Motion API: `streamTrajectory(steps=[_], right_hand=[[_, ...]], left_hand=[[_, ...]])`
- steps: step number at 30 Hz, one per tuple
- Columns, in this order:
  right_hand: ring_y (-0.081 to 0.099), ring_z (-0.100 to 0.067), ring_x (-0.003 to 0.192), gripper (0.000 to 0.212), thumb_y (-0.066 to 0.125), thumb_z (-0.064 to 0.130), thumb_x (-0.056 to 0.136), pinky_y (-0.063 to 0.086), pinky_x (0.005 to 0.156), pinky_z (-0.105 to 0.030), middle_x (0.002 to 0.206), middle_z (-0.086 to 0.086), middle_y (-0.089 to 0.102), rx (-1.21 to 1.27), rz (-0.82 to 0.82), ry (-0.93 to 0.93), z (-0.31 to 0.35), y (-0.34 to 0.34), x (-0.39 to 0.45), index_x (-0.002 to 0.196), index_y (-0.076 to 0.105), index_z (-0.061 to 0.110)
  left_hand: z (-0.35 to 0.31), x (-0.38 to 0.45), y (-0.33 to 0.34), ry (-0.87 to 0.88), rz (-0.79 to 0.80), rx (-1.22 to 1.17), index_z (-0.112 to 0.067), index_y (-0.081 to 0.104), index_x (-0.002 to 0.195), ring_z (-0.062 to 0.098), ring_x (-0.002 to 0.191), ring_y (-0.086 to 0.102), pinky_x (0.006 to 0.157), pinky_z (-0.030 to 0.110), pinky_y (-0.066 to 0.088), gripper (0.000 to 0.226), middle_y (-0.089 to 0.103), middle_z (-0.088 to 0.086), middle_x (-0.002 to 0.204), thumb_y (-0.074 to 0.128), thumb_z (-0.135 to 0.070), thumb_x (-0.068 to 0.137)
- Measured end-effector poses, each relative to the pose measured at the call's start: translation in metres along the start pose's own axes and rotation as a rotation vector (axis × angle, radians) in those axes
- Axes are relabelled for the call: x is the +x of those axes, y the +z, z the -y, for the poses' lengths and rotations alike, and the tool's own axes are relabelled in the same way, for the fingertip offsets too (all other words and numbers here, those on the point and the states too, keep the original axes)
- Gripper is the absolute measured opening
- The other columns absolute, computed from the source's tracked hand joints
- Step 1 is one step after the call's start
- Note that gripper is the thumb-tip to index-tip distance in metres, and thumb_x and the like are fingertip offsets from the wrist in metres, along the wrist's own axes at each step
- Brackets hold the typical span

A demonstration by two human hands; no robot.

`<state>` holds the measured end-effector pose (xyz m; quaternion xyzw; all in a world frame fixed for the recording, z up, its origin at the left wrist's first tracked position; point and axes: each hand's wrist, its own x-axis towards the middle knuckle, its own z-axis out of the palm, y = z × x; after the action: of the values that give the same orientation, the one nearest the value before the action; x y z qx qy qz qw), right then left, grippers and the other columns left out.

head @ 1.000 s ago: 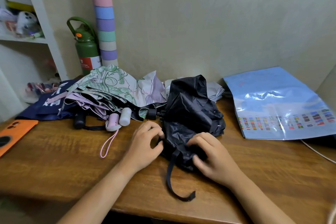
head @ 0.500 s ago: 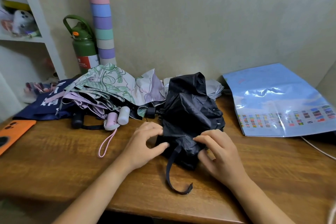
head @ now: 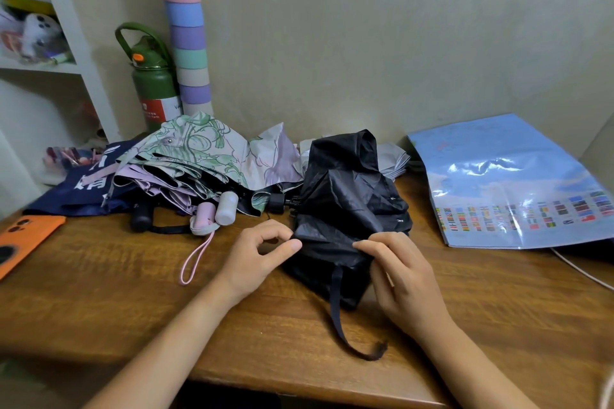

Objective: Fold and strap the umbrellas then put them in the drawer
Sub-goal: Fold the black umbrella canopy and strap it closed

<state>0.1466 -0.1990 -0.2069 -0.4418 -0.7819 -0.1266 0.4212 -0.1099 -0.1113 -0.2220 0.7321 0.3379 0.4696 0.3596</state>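
— While we hold the crumpled black fabric umbrella point(head: 345, 209) on the brown wooden desk point(head: 99, 302), where do our fingers sit?

— Our left hand point(head: 257, 256) and right hand point(head: 402, 279) each pinch its canopy. We count two floral umbrellas point(head: 206, 159) beside it, and one dangling black strap point(head: 339, 309).

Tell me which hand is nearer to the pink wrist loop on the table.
Left. The left hand sits just right of the pink wrist loop, pinching the black umbrella; the right hand pinches the fabric's far side, farther away.
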Motion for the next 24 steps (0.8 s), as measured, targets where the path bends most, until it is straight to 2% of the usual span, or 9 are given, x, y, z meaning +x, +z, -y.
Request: streamTrajectory(steps=[2,5,8,10,14,16,20,22,24], right_hand=[[0.06,-0.028,0.097,0.029,0.052,0.002,0.09,0.049,0.088,-0.035,0.114,-0.009,0.06,0.042,0.0,-0.015,0.005,-0.002,0.0,0.117,0.063,0.004],[0.058,-0.028,0.1,0.038,0.063,0.015,0.084,0.048,0.09,-0.034,0.118,-0.011,0.058,0.076,0.015,-0.105,0.011,-0.005,-0.002,0.119,0.051,0.008],[0.058,-0.028,0.098,0.046,0.074,0.038,0.089,0.049,0.089,-0.034,0.115,-0.013,0.06,0.015,0.04,-0.182,0.014,-0.002,-0.002,0.116,0.052,0.009],[0.059,-0.028,0.094,0.047,0.075,0.046,0.089,0.049,0.085,-0.035,0.112,-0.011,0.061,-0.015,0.072,-0.19,0.014,0.0,0.0,0.112,0.055,0.01],[0.053,-0.028,0.079,0.014,0.07,0.021,0.092,0.047,0.068,-0.042,0.102,-0.006,0.06,-0.044,0.167,-0.19,0.013,0.003,0.0,0.093,0.066,0.008],[0.051,-0.028,0.076,0.006,0.066,0.013,0.09,0.045,0.064,-0.043,0.097,-0.006,0.06,-0.022,0.208,-0.192,0.012,0.003,-0.001,0.088,0.066,0.007],[0.048,-0.028,0.071,0.01,0.061,0.011,0.091,0.042,0.061,-0.042,0.09,-0.007,0.059,-0.008,0.24,-0.212,0.013,0.004,-0.002,0.084,0.066,0.006],[0.046,-0.027,0.07,0.013,0.06,0.014,0.092,0.04,0.061,-0.041,0.086,-0.007,0.056,-0.009,0.272,-0.231,0.013,0.004,-0.001,0.082,0.064,0.007],[0.045,-0.026,0.07,0.016,0.061,0.017,0.094,0.038,0.061,-0.038,0.084,-0.005,0.053,0.005,0.315,-0.238,0.014,0.005,-0.002,0.08,0.061,0.009]], left_hand=[[-0.002,-0.001,-0.001,-0.004,0.005,-0.031,-0.018,0.07,0.077,0.014,0.084,0.061,0.083,0.026,0.046,0.024,0.065,-0.004,0.084,0.07,-0.039,0.088],[-0.004,-0.001,-0.001,-0.004,0.005,-0.07,-0.018,0.071,0.078,0.014,0.084,0.061,0.081,0.025,0.047,0.022,0.066,-0.002,0.084,0.069,-0.037,0.088],[-0.002,-0.001,-0.002,-0.004,0.004,-0.087,-0.014,0.072,0.08,0.017,0.086,0.063,0.082,0.027,0.049,0.023,0.067,0.003,0.087,0.069,-0.036,0.088],[-0.002,-0.001,-0.003,-0.007,0.011,-0.098,-0.013,0.072,0.081,0.018,0.087,0.063,0.083,0.028,0.048,0.024,0.068,0.004,0.088,0.068,-0.036,0.088],[-0.001,-0.001,-0.003,-0.017,0.032,-0.093,-0.018,0.072,0.076,0.018,0.091,0.063,0.087,0.028,0.048,0.023,0.068,0.002,0.089,0.068,-0.038,0.088],[0.001,-0.001,-0.002,-0.029,0.02,-0.06,-0.022,0.071,0.072,0.018,0.094,0.063,0.091,0.029,0.048,0.023,0.068,0.0,0.089,0.069,-0.04,0.086],[0.008,-0.003,-0.001,-0.037,0.03,0.085,-0.026,0.066,0.068,0.02,0.101,0.059,0.094,0.034,0.044,0.025,0.067,-0.008,0.091,0.059,-0.042,0.086],[0.01,-0.002,0.0,-0.053,0.061,0.205,-0.028,0.064,0.065,0.015,0.103,0.054,0.098,0.039,0.04,0.034,0.066,-0.011,0.094,0.055,-0.051,0.088],[0.01,-0.002,0.002,-0.079,0.07,0.323,-0.031,0.06,0.059,0.007,0.106,0.05,0.099,0.031,0.033,0.042,0.063,-0.014,0.095,0.054,-0.064,0.086]])
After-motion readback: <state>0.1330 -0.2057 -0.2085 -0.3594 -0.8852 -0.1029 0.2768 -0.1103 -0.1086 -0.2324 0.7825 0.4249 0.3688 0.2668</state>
